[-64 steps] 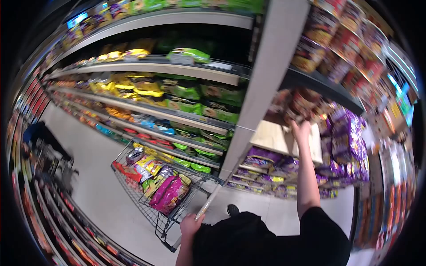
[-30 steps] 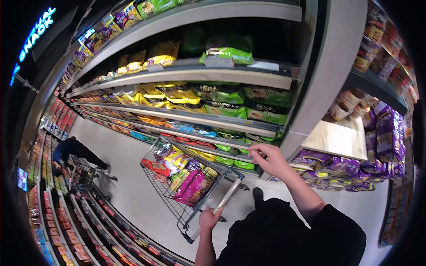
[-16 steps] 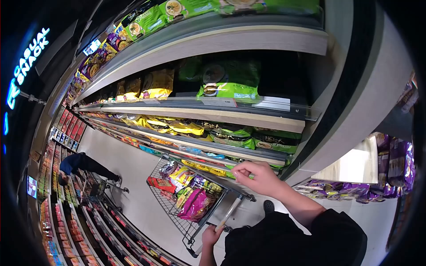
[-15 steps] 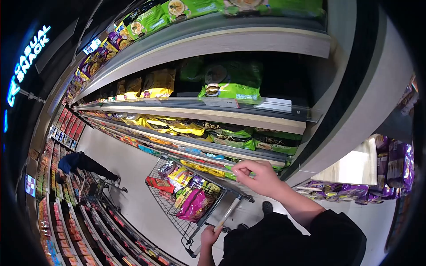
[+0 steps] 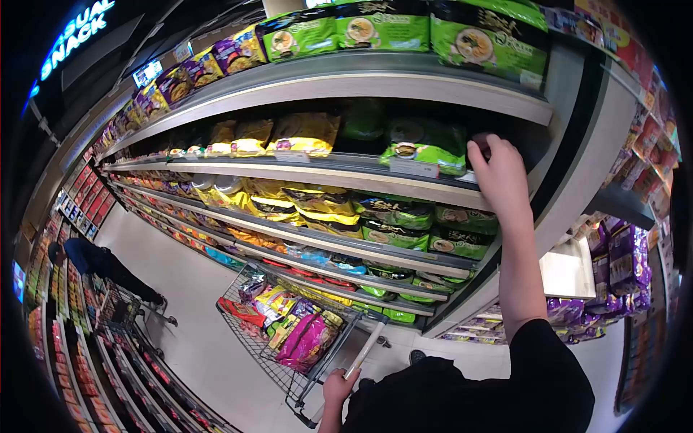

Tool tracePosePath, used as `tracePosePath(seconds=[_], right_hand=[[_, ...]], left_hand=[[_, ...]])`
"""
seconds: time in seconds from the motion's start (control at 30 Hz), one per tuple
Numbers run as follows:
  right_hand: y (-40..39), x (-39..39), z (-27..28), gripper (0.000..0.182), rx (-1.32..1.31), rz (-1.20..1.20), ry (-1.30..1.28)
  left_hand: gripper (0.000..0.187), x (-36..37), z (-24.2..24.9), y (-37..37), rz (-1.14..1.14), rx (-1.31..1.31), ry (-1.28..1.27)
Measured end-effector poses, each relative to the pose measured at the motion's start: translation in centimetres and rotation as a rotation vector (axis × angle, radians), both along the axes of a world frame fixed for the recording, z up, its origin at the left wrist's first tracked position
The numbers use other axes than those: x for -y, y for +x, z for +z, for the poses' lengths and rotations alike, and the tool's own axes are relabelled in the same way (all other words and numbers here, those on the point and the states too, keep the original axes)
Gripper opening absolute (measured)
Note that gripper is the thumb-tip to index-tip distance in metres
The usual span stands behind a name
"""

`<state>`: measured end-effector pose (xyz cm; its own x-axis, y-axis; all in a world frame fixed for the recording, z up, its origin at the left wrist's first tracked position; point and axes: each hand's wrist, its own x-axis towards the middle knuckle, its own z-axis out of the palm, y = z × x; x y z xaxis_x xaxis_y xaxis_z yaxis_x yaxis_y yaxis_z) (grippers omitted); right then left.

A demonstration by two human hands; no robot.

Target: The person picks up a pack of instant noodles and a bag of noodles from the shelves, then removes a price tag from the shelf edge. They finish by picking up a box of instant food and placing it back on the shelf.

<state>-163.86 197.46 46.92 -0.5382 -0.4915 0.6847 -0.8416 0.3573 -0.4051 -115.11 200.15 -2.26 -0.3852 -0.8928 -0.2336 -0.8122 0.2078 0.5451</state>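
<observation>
The right arm is raised from the shoulder, forearm nearly upright, and the right hand is just beside the green packet, at its right end, with bent fingers and the thumb toward it. Whether it touches or grips that packet, I can't tell. The packet lies at the front of a shelf, behind a price label. Well below the packet, the left hand is wrapped round the cart handle, its forearm low. Also below the packet, a magenta bag sits in the cart.
</observation>
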Motion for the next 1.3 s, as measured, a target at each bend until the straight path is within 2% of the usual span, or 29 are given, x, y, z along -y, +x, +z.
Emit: tracePosePath(seconds=[0.03,0.07,0.13,0.17,0.23,0.4,0.57,0.67,0.73,0.83,0.9,0.97,1.03,1.1,1.17,1.27,1.3], right_hand=[[-0.1,0.4,1.1,0.033,0.138,-0.087,0.127],[-0.7,1.0,1.8,0.033,0.117,-0.084,0.127],[-2.5,2.3,2.0,0.039,0.18,-0.225,0.41],[-3.2,2.8,2.1,0.039,0.167,-0.229,0.412],[-4.7,3.6,1.8,0.039,0.338,-0.088,0.422],[-6.9,4.3,0.6,0.04,0.421,0.018,0.382],[-8.2,4.2,0.3,0.044,0.666,0.034,-0.139],[-9.3,3.1,0.0,0.044,0.752,0.069,-0.235],[-7.3,1.9,0.5,0.037,0.913,0.303,-0.527],[-3.6,0.0,0.9,0.03,0.975,0.387,-0.648],[-2.2,-1.4,0.2,0.023,1.05,0.54,-0.633],[-1.1,-2.5,-1.3,0.02,1.051,0.737,-0.629],[-0.3,-3.0,-3.3,0.02,0.997,0.801,-0.678],[1.5,-4.2,-4.1,0.018,1.089,0.877,-0.685],[2.8,-4.2,-4.8,0.018,1.106,0.881,-0.715],[2.7,-4.9,-6.2,0.015,1.015,0.822,-0.738],[3.1,-4.7,-5.4,0.016,1.022,0.791,-0.75]], left_hand=[[0.069,0.2,0.1,-0.1,0.005,-0.02,0.0],[0.069,0.3,0.2,-0.1,0.019,-0.029,0.009],[0.069,0.8,0.7,0.0,0.03,-0.007,0.062],[0.069,0.8,0.5,0.0,0.028,-0.02,0.066],[0.071,1.0,0.2,0.3,0.029,-0.068,0.016],[0.073,1.5,0.7,0.2,0.018,-0.023,0.074],[0.071,2.0,1.2,0.4,-0.013,-0.048,0.066],[0.071,1.9,1.1,0.3,0.004,-0.052,0.115],[0.07,1.9,0.6,0.3,0.01,-0.045,0.114],[0.07,1.8,0.5,0.3,0.01,-0.062,0.115],[0.07,1.7,0.6,0.2,0.003,-0.051,0.115],[0.069,1.7,0.7,0.3,-0.001,-0.04,0.114],[0.068,1.5,0.3,0.3,0.015,-0.067,0.105],[0.066,1.6,0.3,0.3,-0.001,-0.008,0.083],[0.064,1.6,1.1,0.0,0.008,0.026,0.11],[0.068,2.3,-2.1,1.1,-0.026,0.013,0.0],[0.066,2.4,-1.8,1.0,-0.023,0.016,0.007]])
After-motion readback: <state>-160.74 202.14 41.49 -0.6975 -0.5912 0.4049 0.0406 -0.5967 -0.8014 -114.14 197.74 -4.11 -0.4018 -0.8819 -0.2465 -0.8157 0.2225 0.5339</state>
